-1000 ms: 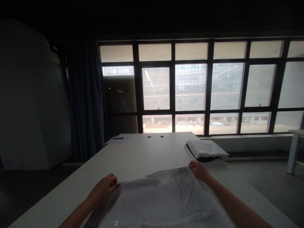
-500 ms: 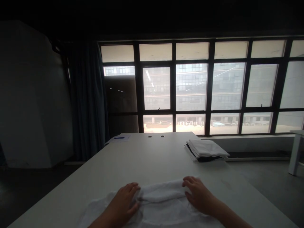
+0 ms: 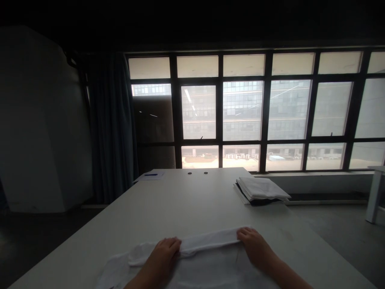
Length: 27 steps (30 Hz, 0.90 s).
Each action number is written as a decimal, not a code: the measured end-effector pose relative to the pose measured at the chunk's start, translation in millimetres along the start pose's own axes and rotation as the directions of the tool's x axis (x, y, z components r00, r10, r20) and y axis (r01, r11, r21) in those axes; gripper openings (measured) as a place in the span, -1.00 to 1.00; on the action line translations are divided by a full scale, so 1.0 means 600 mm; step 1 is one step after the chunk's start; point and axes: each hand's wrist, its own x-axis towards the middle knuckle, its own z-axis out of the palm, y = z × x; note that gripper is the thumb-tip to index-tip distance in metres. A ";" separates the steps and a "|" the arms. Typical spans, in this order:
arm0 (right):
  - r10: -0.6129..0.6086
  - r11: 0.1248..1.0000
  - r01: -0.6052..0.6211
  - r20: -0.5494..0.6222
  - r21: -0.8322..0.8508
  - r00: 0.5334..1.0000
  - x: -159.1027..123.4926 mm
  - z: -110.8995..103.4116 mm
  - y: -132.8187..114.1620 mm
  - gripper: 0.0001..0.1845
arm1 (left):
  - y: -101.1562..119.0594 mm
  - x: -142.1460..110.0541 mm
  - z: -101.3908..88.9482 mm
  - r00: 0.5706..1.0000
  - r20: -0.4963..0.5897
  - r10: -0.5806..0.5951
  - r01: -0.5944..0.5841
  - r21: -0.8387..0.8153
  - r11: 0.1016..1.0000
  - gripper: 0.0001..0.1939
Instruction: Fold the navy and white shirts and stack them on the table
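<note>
A white cloth (image 3: pixel 210 265), perhaps a garment, lies on the near end of the white table (image 3: pixel 192 204). Its far edge is turned over into a narrow band. My left hand (image 3: pixel 164 257) is closed on the left part of that band, fingers curled over it. On the right end of the band, my right hand (image 3: pixel 255 245) grips the fabric with its fingers closed. A loose, crumpled part of the cloth spreads out to the left of my left hand. The cloth's near side runs out of view at the bottom.
A stack of folded white and dark cloths (image 3: pixel 261 190) sits by the table's right edge. At the far left corner lie a paper (image 3: pixel 158 176) and a blue pen (image 3: pixel 150 174). Two round inserts are set into the far tabletop. A curtain and windows stand beyond.
My fingers, spread a little before, have closed on the cloth's far edge. The turned band now looks straighter and tighter, and my right hand has shifted slightly to the right.
</note>
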 end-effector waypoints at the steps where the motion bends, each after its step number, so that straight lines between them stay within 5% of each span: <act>1: -0.006 1.000 0.005 0.024 0.029 1.000 -0.009 -0.009 0.006 -0.63 | -0.003 -0.006 -0.001 0.999 0.036 0.016 -0.015 -0.024 1.000 -0.71; 7: 0.017 0.999 -0.018 0.039 0.035 0.999 -0.027 -0.040 -0.049 -0.68 | 0.014 -0.029 -0.005 0.965 0.258 -0.047 0.069 -0.079 0.994 -0.47; 11: 0.053 0.981 -0.074 0.119 0.180 0.992 -0.007 0.011 -0.129 -0.40 | 0.035 -0.032 -0.010 0.929 0.370 -0.028 0.043 -0.032 0.999 -0.06; 14: 0.060 0.976 -0.098 0.193 0.193 0.979 0.001 0.061 -0.158 -0.19 | 0.026 -0.044 -0.017 0.909 0.391 -0.143 0.125 0.069 0.990 0.06; 18: 0.076 0.984 -0.101 0.162 0.148 0.984 0.002 0.081 -0.149 -0.12 | -0.033 -0.082 -0.035 0.897 0.293 -0.331 0.291 0.173 0.941 -0.02; 27: 0.155 0.987 -0.162 0.177 0.025 0.972 0.033 0.062 -0.143 -0.21 | -0.237 -0.187 -0.049 0.838 0.069 -0.542 0.515 0.232 0.825 -0.11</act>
